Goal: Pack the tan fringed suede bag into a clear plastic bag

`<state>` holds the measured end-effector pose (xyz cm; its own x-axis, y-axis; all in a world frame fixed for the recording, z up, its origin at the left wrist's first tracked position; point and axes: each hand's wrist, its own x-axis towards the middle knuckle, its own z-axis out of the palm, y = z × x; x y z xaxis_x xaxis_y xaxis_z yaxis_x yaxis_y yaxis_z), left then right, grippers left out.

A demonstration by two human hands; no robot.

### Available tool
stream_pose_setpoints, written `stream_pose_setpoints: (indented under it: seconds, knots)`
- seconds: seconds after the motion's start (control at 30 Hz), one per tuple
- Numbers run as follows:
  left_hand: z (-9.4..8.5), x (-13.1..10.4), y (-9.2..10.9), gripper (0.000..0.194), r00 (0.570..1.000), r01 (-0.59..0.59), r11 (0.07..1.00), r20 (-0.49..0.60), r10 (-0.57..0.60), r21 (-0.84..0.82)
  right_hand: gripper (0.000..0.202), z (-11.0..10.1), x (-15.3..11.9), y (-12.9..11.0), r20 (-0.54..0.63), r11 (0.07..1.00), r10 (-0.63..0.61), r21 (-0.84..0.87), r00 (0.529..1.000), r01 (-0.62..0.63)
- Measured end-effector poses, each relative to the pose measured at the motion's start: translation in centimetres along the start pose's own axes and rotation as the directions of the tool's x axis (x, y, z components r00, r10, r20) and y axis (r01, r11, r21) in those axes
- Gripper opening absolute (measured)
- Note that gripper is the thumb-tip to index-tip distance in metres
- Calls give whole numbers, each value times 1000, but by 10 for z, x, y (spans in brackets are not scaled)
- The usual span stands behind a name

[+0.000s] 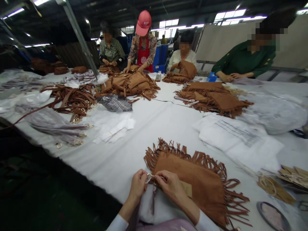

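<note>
A brown fringed bag [204, 179] lies flat on the white-covered table, close in front of me. At its left corner my left hand [139, 184] pinches a pale cord with a small metal clasp [149, 177]. My right hand [169, 184] rests over the bag's near left edge, fingers pressed together at the same cord. Below the hands hangs a thin plastic-wrapped strap [153, 199]. A tan card [186, 188] lies on the bag, partly behind my right wrist.
Brown straps [72, 98] and wrapped straps [53, 123] lie left. Bag piles [211, 96] stand farther back. White printed bags [235, 138], tan tags [276, 189] and a round tape roll [273, 216] are right. Several people work across the table [149, 128].
</note>
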<state>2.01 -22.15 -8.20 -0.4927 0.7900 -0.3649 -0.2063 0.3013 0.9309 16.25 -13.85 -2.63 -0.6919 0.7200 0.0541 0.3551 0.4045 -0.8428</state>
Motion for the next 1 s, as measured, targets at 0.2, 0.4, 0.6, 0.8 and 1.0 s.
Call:
stream_pose_setpoints:
  seconds: [0.2,0.4,0.6,0.8,1.0]
  knots:
    - [2,-2,0,21,999,-21,1000,-25,21,-2,21,12,5,6,47,997,-10,-76,999,14]
    - [3,-7,-3,20,996,-63,998,-69,64,19,19,20,11,9,65,966,-11,-255,998,27]
    - [5,-12,-11,24,984,-142,988,-101,148,57,22,31,9,6,142,925,-24,-373,990,76]
    - [7,-18,-13,24,943,-273,935,-127,307,228,29,33,12,10,126,953,3,-301,992,35]
    - [4,-21,-10,34,952,-244,949,-136,273,200,26,39,6,24,135,940,-111,-307,985,148]
